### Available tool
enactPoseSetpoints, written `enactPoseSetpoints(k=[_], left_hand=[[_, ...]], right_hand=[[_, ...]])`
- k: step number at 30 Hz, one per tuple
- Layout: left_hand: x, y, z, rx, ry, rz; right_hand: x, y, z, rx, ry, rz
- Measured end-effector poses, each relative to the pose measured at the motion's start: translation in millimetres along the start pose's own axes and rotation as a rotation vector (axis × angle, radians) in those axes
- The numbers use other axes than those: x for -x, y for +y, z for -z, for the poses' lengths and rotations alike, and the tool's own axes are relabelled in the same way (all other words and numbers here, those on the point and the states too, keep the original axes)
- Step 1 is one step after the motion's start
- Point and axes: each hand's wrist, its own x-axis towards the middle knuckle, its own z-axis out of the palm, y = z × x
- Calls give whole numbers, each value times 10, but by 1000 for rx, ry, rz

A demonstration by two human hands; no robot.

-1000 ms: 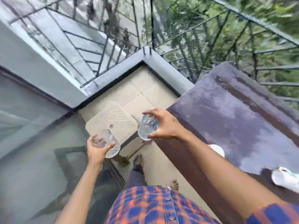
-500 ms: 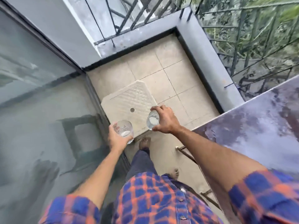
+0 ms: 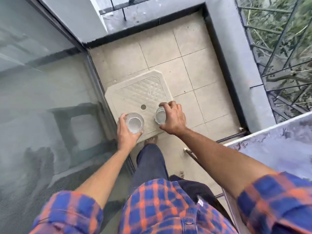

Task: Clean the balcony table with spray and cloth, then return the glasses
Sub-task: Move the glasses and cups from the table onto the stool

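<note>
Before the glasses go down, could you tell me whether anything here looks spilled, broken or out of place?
Nothing stands out. The left hand and right hand each hold an upright, intact glass over the beige stool. No spill shows on the tiled floor.

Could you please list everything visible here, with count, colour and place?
glasses: two, clear, one in each hand above the stool.
stool: one, cream plastic, on the floor by the glass door.
table: one, grey top, right edge.
glass door: one, reflective, left.
floor tiles: beige, centre.
railing: dark metal, upper right.
left hand: grips one glass.
right hand: grips the other.
shirt: blue-orange check, bottom.
</note>
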Motion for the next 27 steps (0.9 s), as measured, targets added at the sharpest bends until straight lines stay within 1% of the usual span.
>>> enactPoseSetpoints(k=[3, 8, 11, 14, 17, 19, 22, 27], left_hand=[[56, -30, -15, -33, -16, -6], [101, -24, 43, -77, -46, 18], [154, 79, 163, -103, -56, 25], [214, 250, 298, -121, -10, 10], [267, 545, 438, -108, 53, -68], [306, 831, 509, -85, 36, -152], [369, 1308, 515, -40, -83, -265], [572, 2105, 176, -30, -294, -537]], right_hand=[[40, -25, -129, 17, 40, 11], [53, -40, -180, -45, -13, -26], [81, -35, -69, -203, -85, -87], [118, -39, 111, -326, -77, -158], [238, -2, 421, -461, -18, -193], [381, 65, 705, -535, 39, -213], [690, 207, 1117, -648, 147, -259], [1531, 599, 1553, -742, 348, -343]])
